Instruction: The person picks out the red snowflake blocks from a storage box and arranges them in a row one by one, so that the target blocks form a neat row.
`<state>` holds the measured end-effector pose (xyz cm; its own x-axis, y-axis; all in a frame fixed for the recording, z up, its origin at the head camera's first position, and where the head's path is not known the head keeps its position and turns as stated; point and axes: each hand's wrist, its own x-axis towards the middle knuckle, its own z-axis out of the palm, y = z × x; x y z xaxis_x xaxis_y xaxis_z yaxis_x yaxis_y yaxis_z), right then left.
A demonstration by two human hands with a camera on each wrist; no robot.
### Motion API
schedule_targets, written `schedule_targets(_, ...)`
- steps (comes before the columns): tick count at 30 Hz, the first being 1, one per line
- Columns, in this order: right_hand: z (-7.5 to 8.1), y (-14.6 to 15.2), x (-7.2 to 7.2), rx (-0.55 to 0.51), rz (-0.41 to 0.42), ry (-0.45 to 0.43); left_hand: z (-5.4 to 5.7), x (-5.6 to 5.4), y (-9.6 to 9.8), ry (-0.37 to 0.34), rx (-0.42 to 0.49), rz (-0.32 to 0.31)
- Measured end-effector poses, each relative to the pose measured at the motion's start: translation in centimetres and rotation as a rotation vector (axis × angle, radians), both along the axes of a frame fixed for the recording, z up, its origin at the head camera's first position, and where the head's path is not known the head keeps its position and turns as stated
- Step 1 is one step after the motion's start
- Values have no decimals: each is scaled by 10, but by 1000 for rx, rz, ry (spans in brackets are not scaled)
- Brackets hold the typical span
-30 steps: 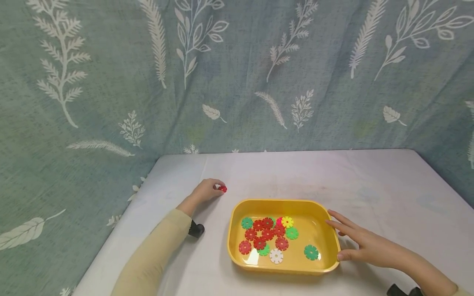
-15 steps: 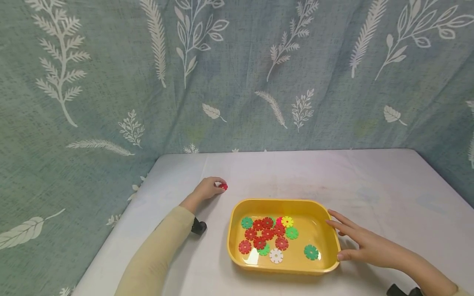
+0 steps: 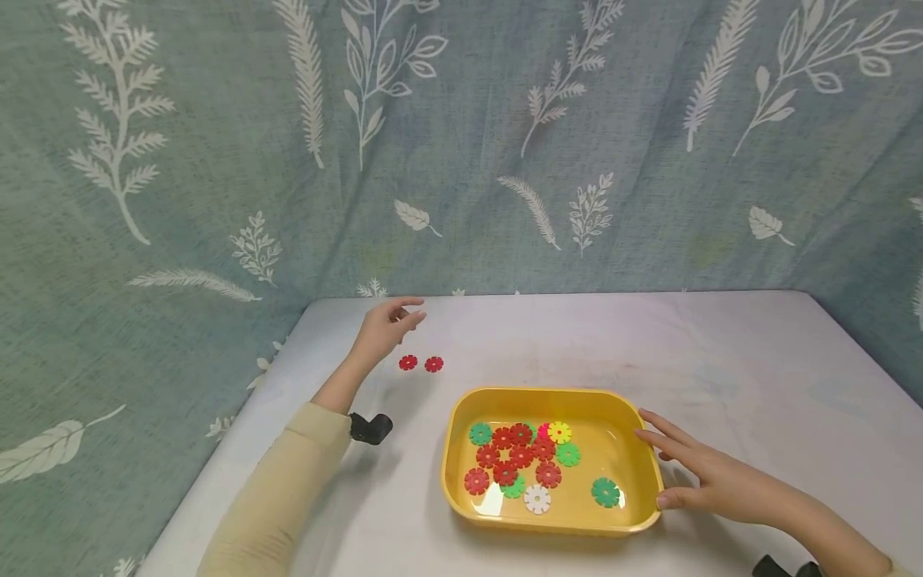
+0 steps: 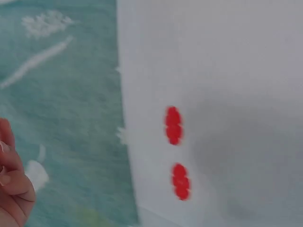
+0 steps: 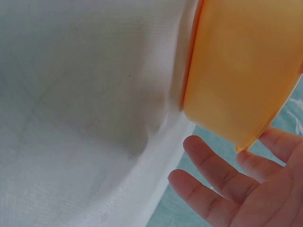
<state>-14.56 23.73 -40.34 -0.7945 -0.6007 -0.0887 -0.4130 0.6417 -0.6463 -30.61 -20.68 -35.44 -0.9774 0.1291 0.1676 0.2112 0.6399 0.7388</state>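
Note:
Two red flower-shaped discs (image 3: 408, 362) lie side by side on the white table, left of and beyond the yellow tray; both red discs (image 4: 173, 125) also show in the left wrist view. My left hand (image 3: 385, 327) hovers above and behind them, fingers loosely bent, holding nothing. At the tray's right end, my right hand (image 3: 710, 473) touches the rim with fingertips and thumb, its fingers fairly straight. The yellow tray (image 3: 548, 525) holds several red and green discs, a white disc (image 3: 537, 499), a yellow disc (image 3: 559, 433) and a partly covered pink one.
The white-covered table (image 3: 757, 385) extends around the tray. A green-blue curtain (image 3: 461, 200) with white leaf prints hangs along its back and sides. Black wrist straps with camera mounts (image 3: 371, 429) sit at both wrists.
My left hand has let go of a red disc, then lifted back and to the left. Two red discs are now uncovered on the table. My right hand stays at the tray.

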Motion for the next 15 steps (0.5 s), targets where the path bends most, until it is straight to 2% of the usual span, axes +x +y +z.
schedule_targets(4, 1, 0, 0, -6, -4, -11, 18, 19, 14, 74, -9, -74)
schedule_targets(8, 1, -1, 0, -13, -9, -18, 24, 37, 31, 109, -48, -184)
schedule_targets(15, 2, -2, 1, -14, -7, -17, 22, 62, 65, 25, -99, -375)
